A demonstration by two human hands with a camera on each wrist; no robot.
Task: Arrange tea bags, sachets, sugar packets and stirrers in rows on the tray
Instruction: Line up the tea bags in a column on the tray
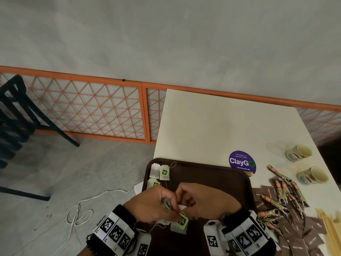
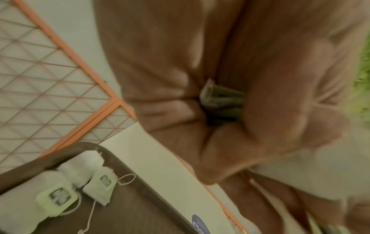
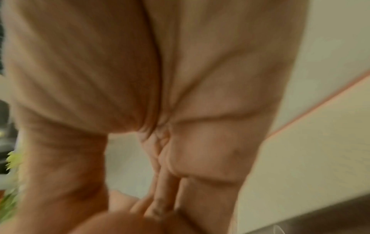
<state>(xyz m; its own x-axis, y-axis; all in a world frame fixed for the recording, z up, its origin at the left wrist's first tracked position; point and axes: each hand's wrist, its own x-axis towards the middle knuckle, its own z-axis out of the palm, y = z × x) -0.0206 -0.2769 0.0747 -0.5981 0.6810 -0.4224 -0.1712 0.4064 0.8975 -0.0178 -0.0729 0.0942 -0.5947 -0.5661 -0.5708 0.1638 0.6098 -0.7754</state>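
A dark brown tray [image 1: 212, 178] lies at the table's near left. Three white tea bags with green tags [image 1: 164, 171] sit in its far left corner, also seen in the left wrist view [image 2: 102, 185]. My left hand [image 1: 166, 209] hovers over the tray and grips a bunch of tea bags, their green tags [image 2: 222, 99] showing between curled fingers. My right hand [image 1: 186, 202] meets it and pinches the white paper of a tea bag [image 1: 181, 207]. Another tea bag with a green tag [image 1: 181, 221] dangles below both hands. The right fingers [image 3: 164, 197] are blurred.
To the right of the tray lie gold-and-red sachets [image 1: 284, 193], brown sugar packets [image 1: 313, 241] and wooden stirrers [image 1: 330, 224]. Two cups [image 1: 299, 152] stand at the table's right edge near a purple sticker [image 1: 241, 161]. Stacked chairs [image 1: 13, 117] and a white cable [image 1: 81, 213] are on the floor to the left.
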